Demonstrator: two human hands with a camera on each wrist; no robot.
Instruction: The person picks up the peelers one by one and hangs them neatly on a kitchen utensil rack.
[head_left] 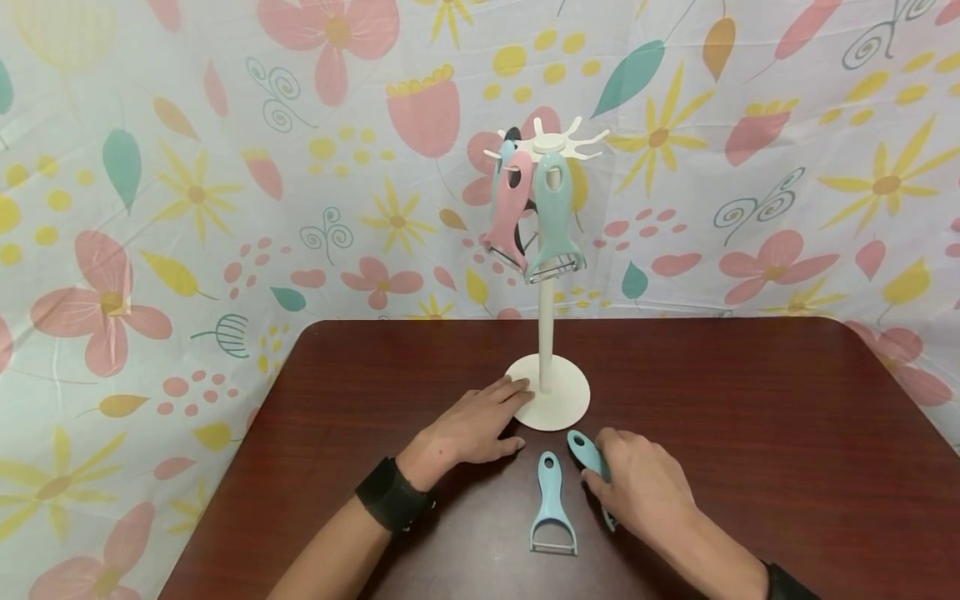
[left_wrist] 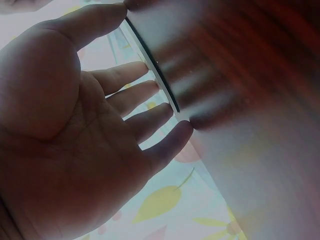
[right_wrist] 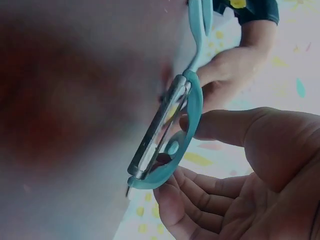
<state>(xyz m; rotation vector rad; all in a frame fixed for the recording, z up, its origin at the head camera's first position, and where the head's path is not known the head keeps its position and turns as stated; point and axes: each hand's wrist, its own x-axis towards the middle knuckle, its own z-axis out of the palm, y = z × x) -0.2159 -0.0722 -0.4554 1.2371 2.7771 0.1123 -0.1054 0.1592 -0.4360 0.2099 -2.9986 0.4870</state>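
Observation:
My left hand [head_left: 474, 423] rests its extended fingers on the left part of the round white base [head_left: 566, 408] of a stand. In the left wrist view the palm of that hand [left_wrist: 85, 115] shows, with fingers fairly straight along the base's edge. Right of the stand's front, my right hand [head_left: 647, 482] pinches a blue peeler [head_left: 585, 450] between thumb and fingers, low over the table. Its metal blade [right_wrist: 157, 127] shows in the right wrist view. A second light blue peeler [head_left: 551, 492] lies just left of it, handle toward the stand.
Pink [head_left: 513, 204] and mint green [head_left: 555, 208] peelers hang from the stand's white hooked top [head_left: 549, 143], with blue and black ones partly hidden behind. The stand's white pole [head_left: 546, 333] rises from the dark brown table [head_left: 712, 392]. A flowered cloth [head_left: 225, 167] hangs behind.

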